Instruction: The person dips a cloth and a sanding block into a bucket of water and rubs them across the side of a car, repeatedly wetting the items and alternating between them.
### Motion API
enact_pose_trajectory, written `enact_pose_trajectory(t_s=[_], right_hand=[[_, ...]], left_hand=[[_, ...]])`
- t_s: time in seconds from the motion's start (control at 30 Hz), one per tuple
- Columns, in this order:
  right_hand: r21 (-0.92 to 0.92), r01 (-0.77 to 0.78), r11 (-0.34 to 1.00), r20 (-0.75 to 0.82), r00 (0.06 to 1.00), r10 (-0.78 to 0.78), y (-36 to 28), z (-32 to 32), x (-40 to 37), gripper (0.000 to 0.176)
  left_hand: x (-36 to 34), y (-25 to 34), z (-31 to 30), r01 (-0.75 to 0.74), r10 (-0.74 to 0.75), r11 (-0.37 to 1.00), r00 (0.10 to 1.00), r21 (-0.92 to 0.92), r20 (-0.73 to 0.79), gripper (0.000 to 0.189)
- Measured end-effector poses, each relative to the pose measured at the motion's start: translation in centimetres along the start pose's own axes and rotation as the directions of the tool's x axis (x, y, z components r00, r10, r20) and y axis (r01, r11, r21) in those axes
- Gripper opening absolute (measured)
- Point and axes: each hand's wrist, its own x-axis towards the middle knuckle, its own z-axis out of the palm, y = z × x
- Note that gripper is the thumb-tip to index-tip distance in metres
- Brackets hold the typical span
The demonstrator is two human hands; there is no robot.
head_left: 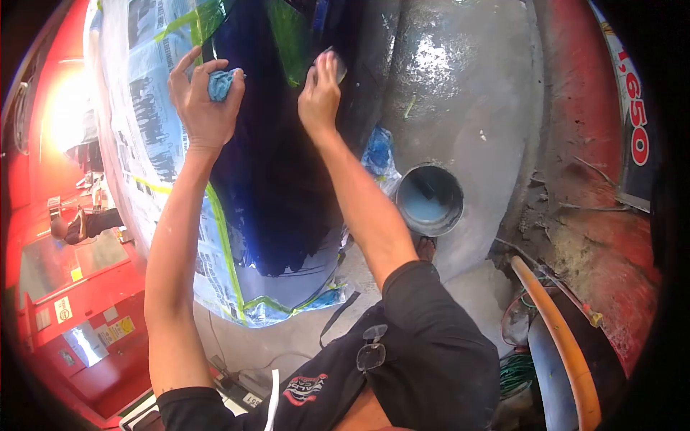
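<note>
My left hand [203, 108] pinches a crumpled light-blue cloth [221, 85] between thumb and fingers, over the left side of a glossy dark-blue car panel [277, 179]. Further right, my right hand [320, 100] has its fingers pressed together on a small greyish pad [341, 70] against the panel; its kind is mostly hidden by the fingers. Strips of green masking tape [286, 44] stick to the panel between and above my hands. Newspaper masking [147, 108] covers the body left of the panel, edged with yellow-green tape [221, 237].
A bucket [456, 215] of cloudy bluish water stands on the wet concrete floor [474, 93] to the right. Blue-and-white plastic sheeting [379, 152] lies beside it. An orange hose [568, 345] runs at lower right. Another person [88, 224] appears far left, near a red cabinet [86, 309].
</note>
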Motion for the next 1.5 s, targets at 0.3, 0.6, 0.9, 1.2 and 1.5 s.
enact_pose_trajectory(t_s=[0.3, 0.6, 0.9, 1.2, 1.5], right_hand=[[0.079, 0.181, 0.980, 0.052, 0.981, -0.185, 1.5, -1.4, -0.7, 0.044], [0.102, 0.236, 0.966, 0.057, 0.968, -0.242, 2.3, -2.1, -0.3, 0.042], [0.053, 0.127, 0.990, 0.018, 0.992, -0.128, 8.6, -2.8, 1.5, 0.040], [0.136, 0.213, 0.968, 0.065, 0.973, -0.223, 9.1, -3.2, 4.7, 0.036], [0.155, 0.336, 0.929, 0.055, 0.936, -0.348, 8.5, -2.8, 5.7, 0.042]], left_hand=[[0.2, 0.3, -0.2, -0.015, 0.014, 0.999, 1.000, 0.038, 0.018, 0.027], [0.3, 0.6, -0.2, -0.004, 0.003, 0.998, 0.999, 0.055, 0.033, 0.027], [0.5, 0.4, -0.1, -0.015, 0.014, 0.999, 0.999, 0.028, 0.033, 0.026], [0.2, 0.5, 0.0, -0.014, 0.014, 1.000, 0.999, 0.002, 0.048, 0.025], [0.1, 0.4, 0.3, -0.032, 0.029, 0.998, 0.999, 0.055, 0.043, 0.025]])
